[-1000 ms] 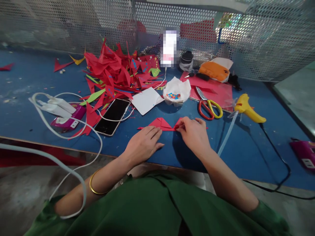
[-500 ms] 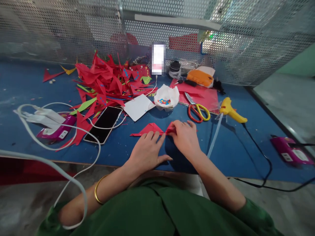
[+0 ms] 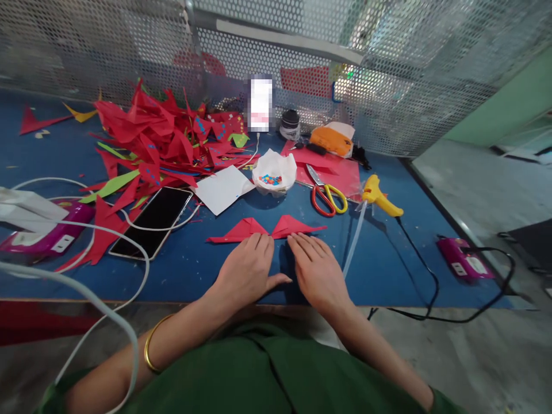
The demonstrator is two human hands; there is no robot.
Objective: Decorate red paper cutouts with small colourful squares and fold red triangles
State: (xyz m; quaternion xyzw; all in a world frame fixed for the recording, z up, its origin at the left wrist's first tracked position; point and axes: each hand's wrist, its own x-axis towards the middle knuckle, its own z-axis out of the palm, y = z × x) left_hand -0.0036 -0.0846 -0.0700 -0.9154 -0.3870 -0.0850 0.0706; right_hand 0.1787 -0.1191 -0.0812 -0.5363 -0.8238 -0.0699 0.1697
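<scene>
A folded red paper piece (image 3: 287,225) lies on the blue table with two peaks side by side and a thin point at each end. My left hand (image 3: 245,267) rests palm down, its fingertips on the lower edge of the left peak and its thumb stretched to the right. Flat at the lower edge of the right peak lies my right hand (image 3: 318,271), fingers extended and close together. Neither hand grips the paper.
Beyond the paper stand a white bowl (image 3: 275,167) of small coloured bits and scissors (image 3: 328,198). A yellow glue gun (image 3: 379,196) with a black cord lies right. Left are a black phone (image 3: 153,221), white cables, a purple power strip (image 3: 71,230) and piled red cut-outs (image 3: 159,138).
My right hand has let go of the paper's right side and come down flat on its lower edge, uncovering the right peak. The camera view has turned slightly right.
</scene>
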